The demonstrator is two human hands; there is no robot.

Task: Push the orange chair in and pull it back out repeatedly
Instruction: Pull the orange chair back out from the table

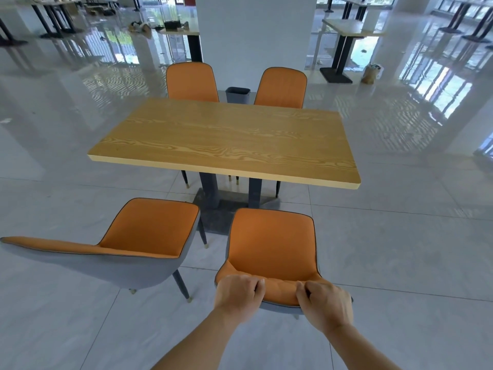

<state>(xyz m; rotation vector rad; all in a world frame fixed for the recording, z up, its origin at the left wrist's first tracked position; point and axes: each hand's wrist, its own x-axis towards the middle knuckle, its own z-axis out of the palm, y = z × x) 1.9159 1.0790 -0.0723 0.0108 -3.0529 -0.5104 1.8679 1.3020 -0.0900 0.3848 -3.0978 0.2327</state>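
An orange chair [272, 244] with a grey shell stands directly in front of me, facing the wooden table [226, 140]. Its seat sits clear of the table's near edge, out on the tiled floor. My left hand [238, 296] grips the top of the backrest at its left end, fingers curled over the rim. My right hand [324, 303] grips the same rim at its right end. Both forearms reach in from the bottom of the view.
A second orange chair [149, 231] stands to the left, angled outward. Two more orange chairs [192, 81] [281, 88] are tucked in at the table's far side, with a grey bin [238, 94] between them. A white pillar [256, 30] rises behind. Glossy floor tiles spread all around.
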